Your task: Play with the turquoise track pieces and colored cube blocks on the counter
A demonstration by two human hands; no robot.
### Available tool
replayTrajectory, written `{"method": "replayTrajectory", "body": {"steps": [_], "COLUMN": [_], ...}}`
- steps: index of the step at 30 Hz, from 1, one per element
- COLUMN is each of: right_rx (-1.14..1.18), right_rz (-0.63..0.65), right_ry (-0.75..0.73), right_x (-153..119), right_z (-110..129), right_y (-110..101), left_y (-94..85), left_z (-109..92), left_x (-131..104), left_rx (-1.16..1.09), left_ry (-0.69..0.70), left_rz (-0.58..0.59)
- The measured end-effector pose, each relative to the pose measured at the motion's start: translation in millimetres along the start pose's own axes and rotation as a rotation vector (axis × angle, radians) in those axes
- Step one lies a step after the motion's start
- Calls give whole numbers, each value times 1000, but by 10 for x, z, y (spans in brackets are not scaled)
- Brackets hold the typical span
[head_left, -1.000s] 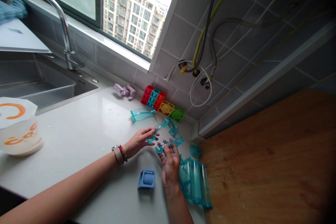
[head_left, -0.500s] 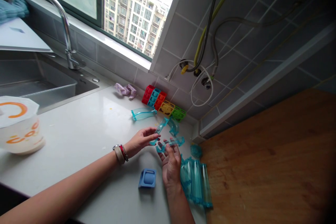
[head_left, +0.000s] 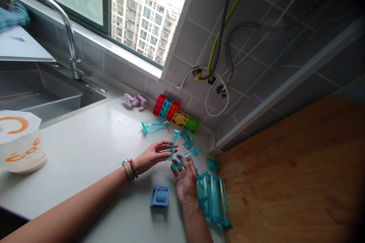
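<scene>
My left hand (head_left: 155,154) pinches a clear teal plastic track piece (head_left: 173,139), which stands nearly upright between thumb and fingers. Palm up, my right hand (head_left: 186,180) grips a second clear teal track piece (head_left: 188,153), tilted up to the right. The lower ends of the two pieces are close together; whether they touch I cannot tell. A curved teal piece (head_left: 187,138) lies just beyond the hands, and another teal piece (head_left: 154,125) rests farther left. Below my left hand sits a blue plastic block (head_left: 160,196) with a hollow in it.
Red, blue, yellow and green blocks (head_left: 179,118) line the wall beside a crumpled purple thing (head_left: 135,100). Several teal tube pieces (head_left: 213,197) lie right of my right wrist, by a wooden panel (head_left: 285,182). A lidded cup (head_left: 21,144) stands left, near the sink (head_left: 54,100).
The piece in my left hand has turned more upright, and the one in my right hand has tilted more steeply. Both hands keep their hold. The view has shifted slightly.
</scene>
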State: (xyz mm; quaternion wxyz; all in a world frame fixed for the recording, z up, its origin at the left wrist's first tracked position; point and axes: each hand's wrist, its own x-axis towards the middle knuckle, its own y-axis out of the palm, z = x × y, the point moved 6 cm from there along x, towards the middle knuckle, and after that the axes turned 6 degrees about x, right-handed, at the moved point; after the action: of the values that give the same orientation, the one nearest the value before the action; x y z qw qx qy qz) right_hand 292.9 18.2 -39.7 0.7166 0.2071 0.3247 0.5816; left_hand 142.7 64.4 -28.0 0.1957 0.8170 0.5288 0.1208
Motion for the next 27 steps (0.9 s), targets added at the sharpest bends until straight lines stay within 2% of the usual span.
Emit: {"method": "replayTrajectory", "body": {"steps": [7, 9, 12, 15, 18, 22, 24, 27], "right_rx": [-133, -248, -493, -654, -678, -628, -579, -412], "right_rz": [-5, 2, 33, 97, 134, 113, 97, 67], "right_ry": [-76, -198, -459, -575, -581, -576, -531, -380], "right_x": [46, 48, -4, -57, -66, -43, -21, 19], "right_z": [19, 81, 216, 256, 242, 232, 216, 158], "right_y": [-53, -51, 6, 75, 92, 66, 48, 9], "left_y": [-138, -143, -131, -114, -112, -120, -119, -79], "left_z": [82, 95, 125, 147, 162, 166, 164, 111], "left_x": [37, 32, 23, 20, 19, 24, 22, 10], "left_rx": [-62, -53, -29, -12, -12, -12, -12, 8], "left_ry": [-110, -137, -178, -202, -221, -216, -211, -169], "left_rz": [-167, -191, -196, -174, -166, -161, -162, -125]}}
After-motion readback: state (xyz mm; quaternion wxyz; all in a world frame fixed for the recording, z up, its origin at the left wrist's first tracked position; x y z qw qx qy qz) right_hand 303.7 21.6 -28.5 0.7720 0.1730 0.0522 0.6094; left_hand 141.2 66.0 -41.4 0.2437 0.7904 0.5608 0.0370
